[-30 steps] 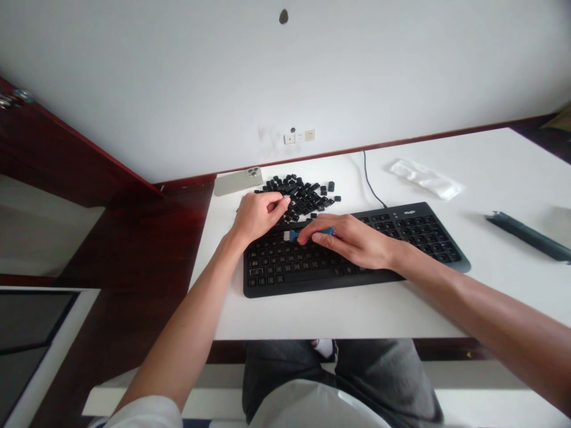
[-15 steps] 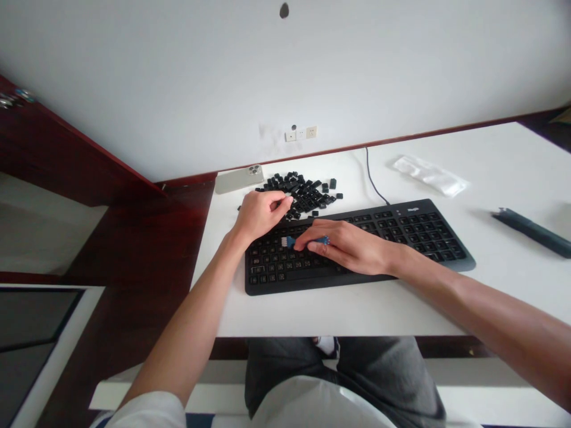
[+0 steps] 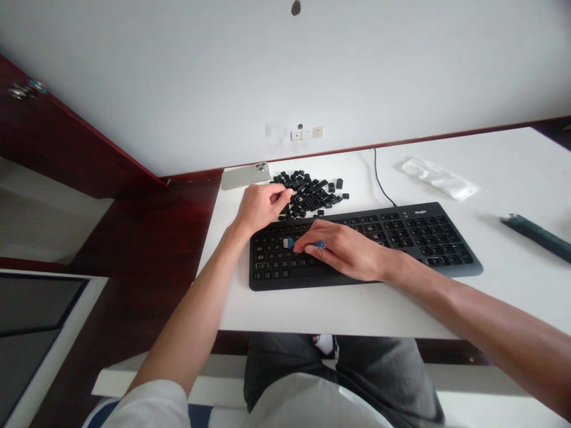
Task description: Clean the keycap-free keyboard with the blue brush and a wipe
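A black keyboard [image 3: 401, 238] lies on the white table [image 3: 446, 297], and many keys are off its left half. My right hand [image 3: 345, 249] rests over that half and pinches a small blue brush [image 3: 297, 244] whose white bristles point left onto the key wells. My left hand [image 3: 260, 205] is curled at the keyboard's far left corner, fingertips pinched among a pile of loose black keycaps [image 3: 312, 193]. What those fingers hold is too small to make out.
A phone [image 3: 245, 176] lies face down at the table's far left corner. The keyboard cable [image 3: 379, 178] runs back to the wall. A clear plastic bag [image 3: 439, 178] sits behind the keyboard; a dark slim tool [image 3: 537, 236] lies at the right. My knees are below the table edge.
My right hand has slid the brush a little toward me over the keyboard. My left hand has stayed at the keycap pile. The view has shifted slightly.
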The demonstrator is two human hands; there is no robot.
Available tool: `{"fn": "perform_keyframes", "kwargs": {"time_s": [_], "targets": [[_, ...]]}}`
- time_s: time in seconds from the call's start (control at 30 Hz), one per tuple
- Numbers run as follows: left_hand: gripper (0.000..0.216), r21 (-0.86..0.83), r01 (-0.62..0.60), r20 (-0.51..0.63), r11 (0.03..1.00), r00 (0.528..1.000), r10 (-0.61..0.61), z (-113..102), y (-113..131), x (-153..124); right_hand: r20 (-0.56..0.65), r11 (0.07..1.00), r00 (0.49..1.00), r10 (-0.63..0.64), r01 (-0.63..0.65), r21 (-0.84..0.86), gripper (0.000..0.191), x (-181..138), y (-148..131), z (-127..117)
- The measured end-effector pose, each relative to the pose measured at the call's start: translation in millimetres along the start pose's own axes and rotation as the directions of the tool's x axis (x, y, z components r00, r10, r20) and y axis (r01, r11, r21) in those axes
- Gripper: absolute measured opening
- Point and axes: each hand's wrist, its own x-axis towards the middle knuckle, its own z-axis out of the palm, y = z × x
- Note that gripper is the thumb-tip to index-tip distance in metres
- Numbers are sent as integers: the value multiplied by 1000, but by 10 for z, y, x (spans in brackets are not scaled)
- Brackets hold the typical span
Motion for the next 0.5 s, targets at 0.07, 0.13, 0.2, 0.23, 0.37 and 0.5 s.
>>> {"fn": "perform_keyframes", "kwargs": {"time_s": [0.07,0.13,0.2,0.23,0.37,0.5], "targets": [[50,-8,10,-15,1000,1000,-10,-15,-43,7,29,1000,999,-15,15,19,38,12,3,16],[49,-9,23,-32,1000,999,-23,-31,-85,13,14,999,1000,-22,21,39,38,21,2,24],[49,-5,37,-50,999,998,-37,-47,-125,19,-16,1000,1000,-3,3,29,38,27,2,23],[49,-5,43,-58,999,997,-44,-56,-145,21,-21,1000,1000,11,-10,19,38,30,3,20],[48,-16,75,-77,997,994,-76,-83,-217,26,25,1000,1000,6,-7,21,38,46,2,16],[49,-22,98,-78,995,992,-100,-97,-269,25,-5,1000,1000,-8,8,6,37,56,-2,17]]}}
